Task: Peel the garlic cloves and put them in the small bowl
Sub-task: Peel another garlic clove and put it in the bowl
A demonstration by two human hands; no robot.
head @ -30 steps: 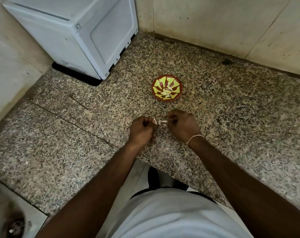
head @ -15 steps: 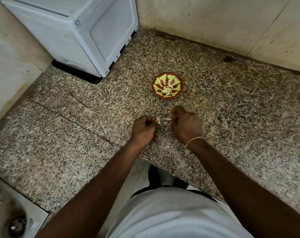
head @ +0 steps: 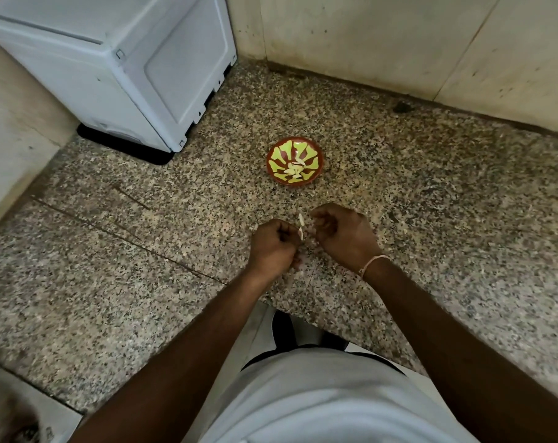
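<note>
A small red bowl [head: 316, 155] with a yellow-green pattern stands on the speckled granite counter [head: 431, 203], with several pale peeled garlic cloves [head: 293, 171] lying in it. Nearer to me, both fists hover just above the counter. My left hand [head: 272, 246] pinches a garlic clove [head: 301, 232] at its fingertips, and a thin strip of white skin sticks up from it. My right hand [head: 343, 233] is curled close beside the clove on its right; what its fingertips hold is hidden.
A white appliance [head: 121, 65] fills the back left corner of the counter. Tiled walls [head: 399, 43] close the back and left. A steel sink [head: 12, 420] shows at the lower left. The counter's front edge runs just below my wrists.
My right hand has pulled slightly away from the left and turned, and a strip of skin now stands up from the clove. The camera has shifted a little.
</note>
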